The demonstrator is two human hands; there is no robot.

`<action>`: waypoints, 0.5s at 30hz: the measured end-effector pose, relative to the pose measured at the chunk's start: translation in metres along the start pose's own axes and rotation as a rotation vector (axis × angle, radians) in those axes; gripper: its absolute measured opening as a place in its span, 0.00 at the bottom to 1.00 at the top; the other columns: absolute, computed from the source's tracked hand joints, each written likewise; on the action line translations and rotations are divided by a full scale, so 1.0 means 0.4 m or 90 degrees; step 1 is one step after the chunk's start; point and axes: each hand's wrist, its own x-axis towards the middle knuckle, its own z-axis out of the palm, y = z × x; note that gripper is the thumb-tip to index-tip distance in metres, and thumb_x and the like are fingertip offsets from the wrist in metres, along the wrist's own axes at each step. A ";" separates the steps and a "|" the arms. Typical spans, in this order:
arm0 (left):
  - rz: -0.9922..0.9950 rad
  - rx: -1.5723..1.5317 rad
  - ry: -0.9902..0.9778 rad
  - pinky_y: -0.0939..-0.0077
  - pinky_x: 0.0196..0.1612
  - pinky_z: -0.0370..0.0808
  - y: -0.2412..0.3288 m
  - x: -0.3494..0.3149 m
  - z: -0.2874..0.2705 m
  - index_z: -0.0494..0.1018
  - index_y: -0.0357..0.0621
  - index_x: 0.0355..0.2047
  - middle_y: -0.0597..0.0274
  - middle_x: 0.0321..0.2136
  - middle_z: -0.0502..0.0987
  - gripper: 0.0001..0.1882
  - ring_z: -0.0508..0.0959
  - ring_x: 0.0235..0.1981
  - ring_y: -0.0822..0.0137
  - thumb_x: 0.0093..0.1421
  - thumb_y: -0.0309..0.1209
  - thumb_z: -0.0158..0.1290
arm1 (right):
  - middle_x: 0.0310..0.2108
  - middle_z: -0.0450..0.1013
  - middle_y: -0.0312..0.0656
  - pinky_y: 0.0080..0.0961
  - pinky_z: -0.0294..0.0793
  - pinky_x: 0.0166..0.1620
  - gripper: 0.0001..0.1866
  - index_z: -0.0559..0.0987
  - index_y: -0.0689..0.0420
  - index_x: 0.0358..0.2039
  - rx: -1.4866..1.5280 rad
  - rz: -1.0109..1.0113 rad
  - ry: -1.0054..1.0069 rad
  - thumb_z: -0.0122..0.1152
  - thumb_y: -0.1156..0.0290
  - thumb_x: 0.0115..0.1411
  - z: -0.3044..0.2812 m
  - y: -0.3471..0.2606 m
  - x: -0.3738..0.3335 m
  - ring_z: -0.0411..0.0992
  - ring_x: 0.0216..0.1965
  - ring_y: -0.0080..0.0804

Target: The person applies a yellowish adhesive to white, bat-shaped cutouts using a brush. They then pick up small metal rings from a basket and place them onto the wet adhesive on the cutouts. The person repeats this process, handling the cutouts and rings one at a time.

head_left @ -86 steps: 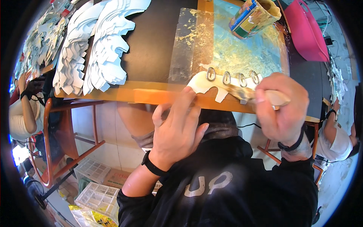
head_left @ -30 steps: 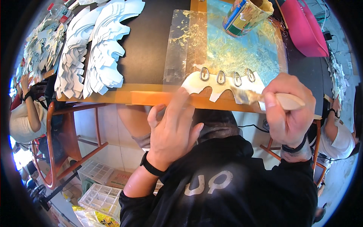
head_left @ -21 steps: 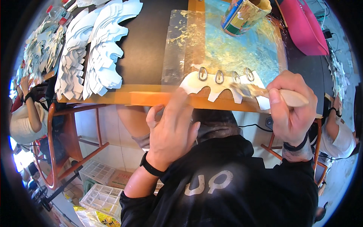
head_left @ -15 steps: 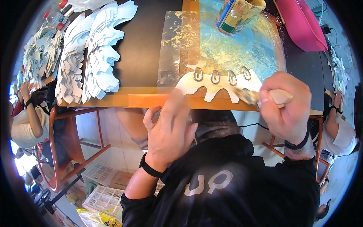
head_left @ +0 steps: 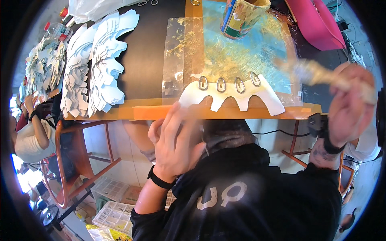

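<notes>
A white scalloped cut-out piece [head_left: 231,96] lies at the table's front edge, four-part in outline, with several metal oval rings [head_left: 221,85] along its upper side. My left hand [head_left: 175,140] is at the piece's left end, fingers stretched and apart, partly blurred; fingertips seem to touch the end, though the blur hides how firmly. To the right, my right hand [head_left: 352,102] is raised and wrapped round the handle of a glue brush [head_left: 311,73]. The brush's coated, blurred head points left, above the mat and apart from the piece.
A glue-crusted can [head_left: 243,18] stands on the stained blue mat [head_left: 241,56]. Stacks of white cut-outs [head_left: 106,64] lie left, a pink bin [head_left: 317,24] at the back right. Loose rings [head_left: 194,2] are at the far edge. Co-workers sit at both sides.
My right hand has lifted the brush off the piece's right end and swung it outward to the right. My left hand stays near the piece's left end. The view has shifted slightly.
</notes>
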 end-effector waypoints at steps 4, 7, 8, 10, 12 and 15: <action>0.073 -0.057 0.091 0.50 0.54 0.67 0.025 -0.028 -0.047 0.73 0.45 0.46 0.50 0.50 0.76 0.14 0.78 0.51 0.47 0.65 0.39 0.54 | 0.33 0.75 0.43 0.20 0.66 0.40 0.15 0.77 0.67 0.50 -0.042 0.006 0.133 0.51 0.68 0.74 -0.080 0.052 0.095 0.73 0.33 0.29; 0.153 -0.224 0.280 0.57 0.41 0.70 0.104 -0.009 -0.096 0.70 0.53 0.42 0.62 0.38 0.77 0.16 0.80 0.35 0.55 0.61 0.41 0.63 | 0.31 0.77 0.37 0.17 0.67 0.35 0.17 0.79 0.63 0.54 -0.029 0.050 0.191 0.58 0.65 0.72 -0.026 0.102 0.172 0.74 0.31 0.20; 0.233 -0.317 0.445 0.60 0.38 0.76 0.137 0.012 -0.087 0.73 0.49 0.36 0.57 0.31 0.80 0.14 0.82 0.31 0.57 0.48 0.33 0.61 | 0.29 0.77 0.37 0.16 0.68 0.32 0.14 0.79 0.62 0.50 0.015 0.048 0.151 0.59 0.66 0.71 0.009 0.104 0.193 0.73 0.28 0.20; 0.190 -0.367 0.394 0.64 0.32 0.71 0.192 0.010 -0.158 0.68 0.48 0.37 0.60 0.29 0.75 0.11 0.76 0.25 0.59 0.60 0.32 0.60 | 0.27 0.77 0.36 0.15 0.70 0.27 0.09 0.79 0.60 0.43 0.086 0.067 0.094 0.60 0.67 0.70 0.075 0.116 0.222 0.71 0.23 0.21; 0.233 -0.445 0.537 0.68 0.24 0.71 0.244 0.065 -0.149 0.65 0.46 0.30 0.62 0.22 0.72 0.08 0.74 0.19 0.62 0.64 0.29 0.53 | 0.26 0.76 0.35 0.16 0.70 0.27 0.06 0.78 0.59 0.38 0.119 0.119 0.075 0.59 0.70 0.70 0.139 0.136 0.244 0.71 0.23 0.21; 0.261 -0.533 0.491 0.66 0.23 0.73 0.267 0.108 -0.150 0.65 0.41 0.30 0.55 0.24 0.74 0.08 0.75 0.19 0.59 0.64 0.28 0.53 | 0.28 0.75 0.34 0.15 0.65 0.29 0.11 0.78 0.60 0.48 0.087 0.179 0.058 0.61 0.68 0.70 0.123 0.201 0.234 0.70 0.26 0.17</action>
